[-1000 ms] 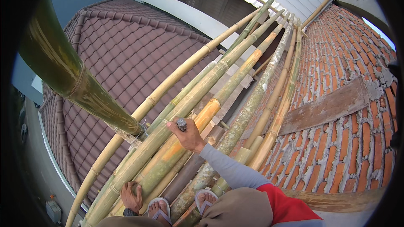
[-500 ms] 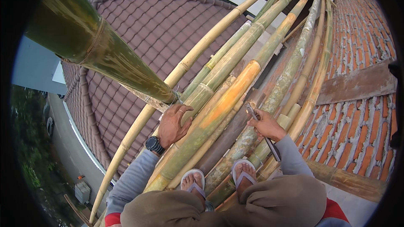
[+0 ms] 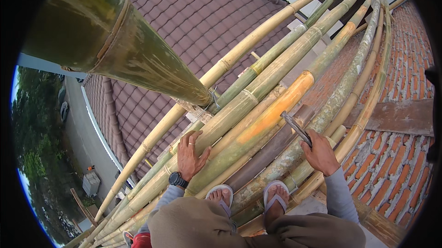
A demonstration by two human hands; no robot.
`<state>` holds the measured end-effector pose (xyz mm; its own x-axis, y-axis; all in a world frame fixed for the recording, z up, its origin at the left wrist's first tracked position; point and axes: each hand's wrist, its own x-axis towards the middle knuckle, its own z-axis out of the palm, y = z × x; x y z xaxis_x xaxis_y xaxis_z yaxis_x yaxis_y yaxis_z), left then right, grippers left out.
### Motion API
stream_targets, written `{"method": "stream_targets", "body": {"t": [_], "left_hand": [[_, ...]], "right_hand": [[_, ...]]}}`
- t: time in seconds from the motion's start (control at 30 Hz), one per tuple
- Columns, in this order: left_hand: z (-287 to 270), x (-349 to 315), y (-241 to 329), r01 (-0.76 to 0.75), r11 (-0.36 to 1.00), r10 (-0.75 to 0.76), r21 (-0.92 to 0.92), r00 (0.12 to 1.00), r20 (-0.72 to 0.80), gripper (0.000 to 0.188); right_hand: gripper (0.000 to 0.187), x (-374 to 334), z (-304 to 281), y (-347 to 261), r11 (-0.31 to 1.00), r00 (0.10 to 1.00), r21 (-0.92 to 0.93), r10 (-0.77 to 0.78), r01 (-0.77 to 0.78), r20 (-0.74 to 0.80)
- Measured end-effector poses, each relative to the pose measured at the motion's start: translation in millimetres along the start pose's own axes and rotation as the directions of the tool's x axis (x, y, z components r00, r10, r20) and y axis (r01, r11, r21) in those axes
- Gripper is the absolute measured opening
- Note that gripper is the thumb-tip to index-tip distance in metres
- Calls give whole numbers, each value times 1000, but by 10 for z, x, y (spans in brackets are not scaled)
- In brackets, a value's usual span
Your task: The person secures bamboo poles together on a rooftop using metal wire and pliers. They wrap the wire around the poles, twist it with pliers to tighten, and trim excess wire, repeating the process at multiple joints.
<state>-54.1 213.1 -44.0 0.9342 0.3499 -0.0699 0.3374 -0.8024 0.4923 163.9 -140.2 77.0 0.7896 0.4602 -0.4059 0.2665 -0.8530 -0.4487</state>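
Observation:
My left hand [image 3: 190, 157] lies on a bamboo pole [image 3: 230, 112], fingers spread and holding nothing. A ring and a dark wristwatch are on that arm. Just beyond it, a thick green upright bamboo post [image 3: 161, 61] meets the poles, with thin wire [image 3: 213, 98] around its foot. My right hand [image 3: 322, 153] is closed around a long, narrow dark tool [image 3: 297, 127] of a kind I cannot make out. It is above the poles, beside an orange-stained bamboo pole [image 3: 287, 97]. My feet in sandals [image 3: 277, 195] stand on the poles.
Bamboo poles run from lower left to upper right as a platform with gaps. A brick wall [image 3: 391, 165] rises on the right, with a brown board [image 3: 396, 118] against it. Left lie a tiled roof [image 3: 193, 31] and, far below, a road [image 3: 87, 114] with vehicles.
My left hand has drawn back from the wired foot of the upright post, its fingers now spread on the pole. My right hand has shifted with the tool, and the whole view has tilted.

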Motion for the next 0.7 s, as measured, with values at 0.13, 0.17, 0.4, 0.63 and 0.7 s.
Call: {"method": "stream_targets", "body": {"t": [0.13,0.17,0.4,0.63,0.7], "left_hand": [[-320,-548,-537,208,963,-245,173,942,231,89],[-362,-646,-616,235,936,-310,263,904,294,93],[-173,-716,-860,218,948,-253,233,958,137,92],[-181,-739,-928,193,966,-203,172,978,42,83],[-166,-745,-938,219,955,-240,202,967,87,88]], "right_hand": [[44,214,224,-413,987,989,-73,-136,141,65],[45,274,283,-514,983,984,-99,-147,156,97],[50,670,615,-803,813,931,-460,-266,357,250],[51,759,642,-773,850,923,-392,-246,352,295],[50,813,637,-731,850,911,-376,-248,368,329]]}}
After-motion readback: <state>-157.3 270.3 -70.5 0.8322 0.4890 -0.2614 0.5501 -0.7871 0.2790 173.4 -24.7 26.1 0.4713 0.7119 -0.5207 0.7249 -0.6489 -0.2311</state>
